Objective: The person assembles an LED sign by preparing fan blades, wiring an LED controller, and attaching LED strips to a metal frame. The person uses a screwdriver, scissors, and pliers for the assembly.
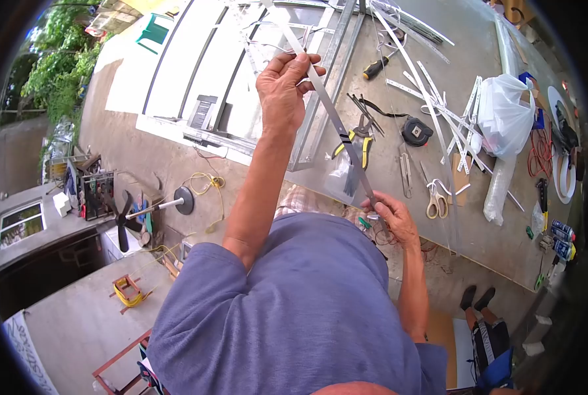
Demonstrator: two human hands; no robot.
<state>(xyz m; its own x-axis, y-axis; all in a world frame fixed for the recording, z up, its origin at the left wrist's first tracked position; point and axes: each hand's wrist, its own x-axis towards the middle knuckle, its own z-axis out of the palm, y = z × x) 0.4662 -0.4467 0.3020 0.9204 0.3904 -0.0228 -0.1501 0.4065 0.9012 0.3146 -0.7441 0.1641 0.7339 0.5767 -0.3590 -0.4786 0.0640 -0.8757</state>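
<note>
A long, thin grey strip [333, 113] runs diagonally in front of my body, with short black marks near its middle. Its upper part is pinched in my left hand [286, 89], fingers curled round it. Lower down, by the table's near edge, my right hand [391, 217] grips the same strip near its lower end. Between the hands, yellow-handled pliers [354, 141] lie on the table under the strip. A metal frame with a white panel [175, 72] lies beyond my left hand.
On the grey table [399, 178] lie a black tape measure [416, 131], scissors [437, 203], a screwdriver [375, 68], white strips [465, 125] and a plastic bag [504, 115]. A standing fan [124, 220] is at left. Another person's legs [481, 309] show at lower right.
</note>
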